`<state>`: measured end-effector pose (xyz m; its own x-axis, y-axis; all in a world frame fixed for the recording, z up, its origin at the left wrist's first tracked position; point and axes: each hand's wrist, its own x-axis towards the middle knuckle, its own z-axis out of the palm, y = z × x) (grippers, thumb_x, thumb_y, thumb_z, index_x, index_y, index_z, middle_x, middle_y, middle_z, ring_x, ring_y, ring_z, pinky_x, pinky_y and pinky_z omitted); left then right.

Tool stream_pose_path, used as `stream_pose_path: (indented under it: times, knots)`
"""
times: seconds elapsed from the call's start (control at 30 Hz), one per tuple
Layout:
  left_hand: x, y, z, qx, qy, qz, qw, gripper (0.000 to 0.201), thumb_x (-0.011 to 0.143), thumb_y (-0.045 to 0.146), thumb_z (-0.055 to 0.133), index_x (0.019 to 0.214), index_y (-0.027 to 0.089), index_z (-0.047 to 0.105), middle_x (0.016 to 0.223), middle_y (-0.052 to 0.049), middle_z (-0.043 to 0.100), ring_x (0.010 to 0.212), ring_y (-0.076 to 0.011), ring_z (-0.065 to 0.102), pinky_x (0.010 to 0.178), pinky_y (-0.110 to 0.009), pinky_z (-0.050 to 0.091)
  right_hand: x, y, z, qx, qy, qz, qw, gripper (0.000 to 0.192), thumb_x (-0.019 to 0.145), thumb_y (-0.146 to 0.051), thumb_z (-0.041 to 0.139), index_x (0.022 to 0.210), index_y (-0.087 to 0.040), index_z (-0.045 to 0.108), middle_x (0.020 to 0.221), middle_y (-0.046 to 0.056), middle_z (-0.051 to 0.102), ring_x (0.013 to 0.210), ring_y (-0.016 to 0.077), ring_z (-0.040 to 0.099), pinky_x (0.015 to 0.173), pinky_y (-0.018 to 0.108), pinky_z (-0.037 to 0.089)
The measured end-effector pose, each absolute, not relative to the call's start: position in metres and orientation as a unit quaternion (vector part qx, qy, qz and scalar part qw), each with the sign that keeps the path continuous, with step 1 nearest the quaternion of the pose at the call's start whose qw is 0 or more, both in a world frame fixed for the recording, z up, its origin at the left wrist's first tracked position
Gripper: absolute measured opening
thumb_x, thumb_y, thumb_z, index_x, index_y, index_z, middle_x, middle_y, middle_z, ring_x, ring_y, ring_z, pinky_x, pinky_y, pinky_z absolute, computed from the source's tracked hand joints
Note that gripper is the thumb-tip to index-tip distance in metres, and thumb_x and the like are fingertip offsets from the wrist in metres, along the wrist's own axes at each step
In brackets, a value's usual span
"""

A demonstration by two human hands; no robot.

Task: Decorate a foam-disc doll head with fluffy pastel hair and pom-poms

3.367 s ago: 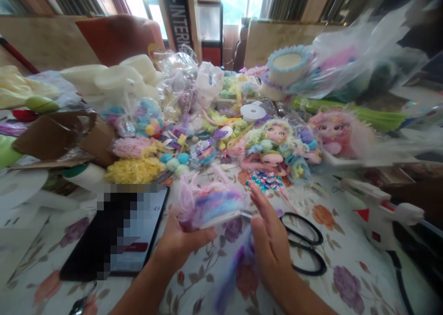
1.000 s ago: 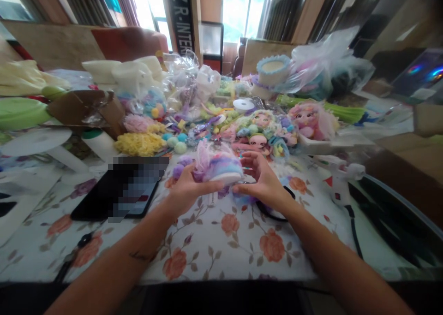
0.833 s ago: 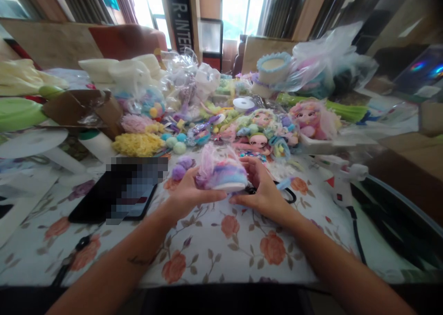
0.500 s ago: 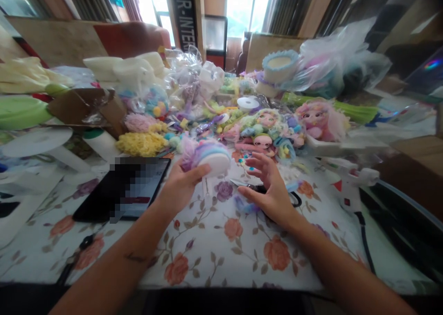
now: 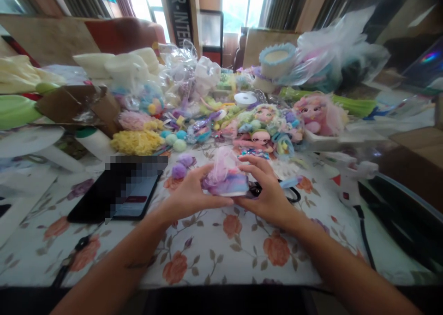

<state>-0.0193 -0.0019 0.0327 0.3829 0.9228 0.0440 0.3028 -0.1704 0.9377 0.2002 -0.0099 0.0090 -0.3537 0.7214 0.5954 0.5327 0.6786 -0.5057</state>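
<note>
A fluffy pastel piece (image 5: 225, 179) in pink, purple and blue, with a white flat base, is held just above the floral tablecloth (image 5: 214, 241). My left hand (image 5: 188, 196) grips its left side with the thumb under the base. Cupping its right side and top is my right hand (image 5: 268, 190). Black scissors (image 5: 290, 194) lie right behind my right hand. Purple pom-poms (image 5: 182, 165) sit just left of the piece.
A black phone (image 5: 119, 196) lies at the left. A white glue gun (image 5: 349, 179) with a black cord lies at the right. Behind the hands are dolls (image 5: 265, 130), a yellow fluff pile (image 5: 136, 142), a cardboard box (image 5: 74, 105) and plastic bags (image 5: 332, 52).
Half a second ago my left hand alone held the piece raised, base toward me, right hand open over the scissors. Now the piece is lower and both hands hold it.
</note>
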Motion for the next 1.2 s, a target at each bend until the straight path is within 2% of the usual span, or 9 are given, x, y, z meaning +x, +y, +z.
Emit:
stream_pose_path:
  times: [0.23,0.43,0.57,0.63,0.73,0.83,0.97,1.1,1.2]
  knots:
    - [-0.014,-0.003,0.031,0.691,0.437,0.379,0.432,0.039,0.078,0.054,0.073,0.088,0.017,0.07,0.079,-0.002,0.068,0.072,-0.0159,0.06,0.064,-0.026,0.049,0.197,-0.012,0.008,-0.365,-0.816,0.091,0.439,0.043,0.079,-0.034,0.079,0.114,-0.023,0.058,0.128,0.016,0.057,0.123,0.0327,0.055,0.101,0.053,0.047]
    - [-0.011,-0.005,0.03,0.646,0.444,0.448,0.43,0.065,0.087,0.075,0.044,0.059,0.019,0.065,0.058,-0.003,0.059,0.059,-0.0167,0.055,0.058,-0.028,0.048,0.195,-0.014,0.008,-0.347,-0.812,0.104,0.458,0.045,0.077,-0.034,0.081,0.114,-0.025,0.057,0.124,0.014,0.06,0.117,0.0318,0.059,0.097,0.051,0.05]
    - [-0.018,-0.006,0.028,0.612,0.414,0.452,0.5,0.069,0.085,0.079,0.04,0.084,0.021,0.077,0.078,-0.008,0.072,0.084,-0.0265,0.067,0.076,-0.036,0.055,0.195,-0.017,0.012,-0.346,-0.803,0.12,0.47,0.045,0.078,-0.034,0.08,0.114,-0.027,0.056,0.122,0.014,0.061,0.114,0.0314,0.061,0.095,0.05,0.052]
    - [-0.021,-0.007,0.03,0.632,0.387,0.439,0.508,0.064,0.075,0.079,0.058,0.093,0.021,0.078,0.09,-0.009,0.075,0.089,-0.029,0.068,0.081,-0.038,0.055,0.195,-0.019,0.014,-0.345,-0.802,0.11,0.475,0.045,0.078,-0.033,0.08,0.115,-0.026,0.056,0.12,0.013,0.062,0.114,0.0315,0.061,0.095,0.05,0.053]
    - [-0.019,-0.008,0.035,0.688,0.39,0.432,0.434,0.042,0.065,0.052,0.085,0.094,0.023,0.078,0.097,-0.007,0.075,0.092,-0.0268,0.067,0.084,-0.035,0.053,0.196,-0.02,0.014,-0.329,-0.812,0.072,0.476,0.046,0.078,-0.028,0.079,0.117,-0.025,0.055,0.119,0.014,0.062,0.113,0.0321,0.061,0.096,0.051,0.052]
    - [-0.014,-0.008,0.035,0.73,0.377,0.431,0.372,0.021,0.084,0.043,0.07,0.08,0.023,0.076,0.084,-0.004,0.072,0.077,-0.0201,0.064,0.074,-0.031,0.053,0.196,-0.019,0.011,-0.31,-0.827,0.032,0.467,0.047,0.077,-0.025,0.078,0.117,-0.023,0.054,0.118,0.015,0.064,0.115,0.0332,0.06,0.097,0.052,0.05]
    - [-0.013,-0.007,0.029,0.721,0.364,0.452,0.38,0.052,0.1,0.05,0.039,0.07,0.022,0.071,0.08,-0.006,0.069,0.076,-0.0201,0.063,0.078,-0.033,0.053,0.195,-0.018,0.008,-0.32,-0.828,0.019,0.46,0.046,0.076,-0.025,0.077,0.115,-0.023,0.053,0.117,0.015,0.065,0.114,0.033,0.06,0.097,0.051,0.05]
    - [-0.014,-0.009,0.026,0.741,0.385,0.414,0.362,0.037,0.073,0.05,0.08,0.1,0.025,0.075,0.11,-0.007,0.07,0.105,-0.0282,0.063,0.095,-0.038,0.051,0.195,-0.017,0.007,-0.318,-0.831,0.004,0.457,0.045,0.078,-0.024,0.074,0.118,-0.024,0.052,0.116,0.014,0.066,0.113,0.0329,0.06,0.097,0.052,0.05]
    - [-0.011,-0.011,0.025,0.74,0.412,0.408,0.341,0.04,0.069,0.041,0.085,0.105,0.025,0.074,0.112,-0.006,0.069,0.107,-0.0282,0.063,0.094,-0.038,0.051,0.195,-0.018,0.007,-0.316,-0.837,-0.018,0.447,0.048,0.078,-0.023,0.073,0.12,-0.023,0.051,0.117,0.015,0.066,0.116,0.0339,0.06,0.098,0.053,0.049]
